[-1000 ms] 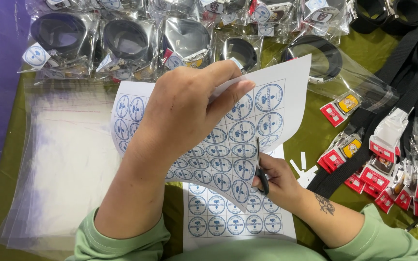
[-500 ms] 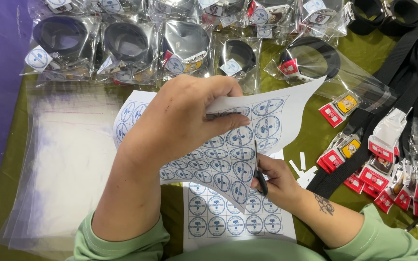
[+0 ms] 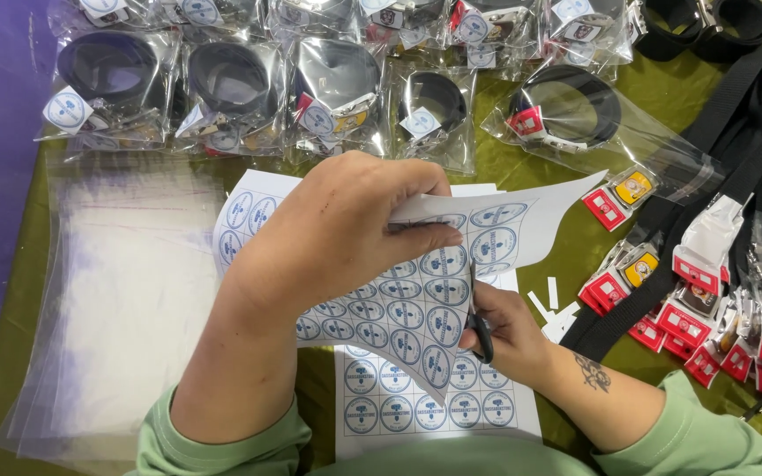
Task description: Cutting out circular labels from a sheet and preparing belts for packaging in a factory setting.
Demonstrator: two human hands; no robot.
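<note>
Left hand (image 3: 346,234) is closed on a white sheet of round blue stickers (image 3: 416,300), pinching its upper edge between thumb and fingers so that the sheet is lifted and curved above the bench (image 3: 575,256). Right hand (image 3: 509,330) is wrapped around the black handles of a pair of scissors (image 3: 478,313), whose blades are set upright into the lifted sheet between two columns of stickers. A second sticker sheet (image 3: 434,405) is laid flat on the bench directly beneath the raised one. Small white paper offcuts (image 3: 553,308) are scattered just beside the right hand. A stack of clear plastic bags (image 3: 108,291) is spread out to the left, well apart from the scissors. Along the far edge, bagged black straps (image 3: 231,84) are lined up in rows, each bearing a round sticker. Loose black lanyards with red-and-white tags (image 3: 698,300) are piled at the right of the bench. Green sleeves are seen on both forearms.
</note>
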